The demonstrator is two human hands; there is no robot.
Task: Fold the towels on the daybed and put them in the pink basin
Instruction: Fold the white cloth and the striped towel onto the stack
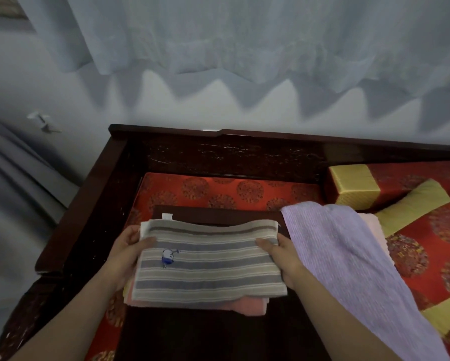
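Holding: both hands are on the striped towel (208, 264), folded to a wide band with a small blue motif on top, and it's up just above the pile.
Left hand (126, 254): fingers grasping the towel's left edge, thumb on top, the rest tucked under.
Right hand (283, 259): same story on the right edge, thumb over the stripes, fingers clamped beneath.
Pink towel (247, 306): folded, lying directly under the striped one, its near edge peeking out.
Counter (218, 214): a low dark wooden one standing on the daybed (218, 157), carrying the pile.
Purple towel (349, 256): spread out unfolded just beside the right hand, draped from the counter's corner over the red cushion.
Pillows: two red-and-gold ones, a block (354, 186) and a flatter one (427, 222), at the right.
Backdrop: white curtain (218, 35) hanging behind the daybed.
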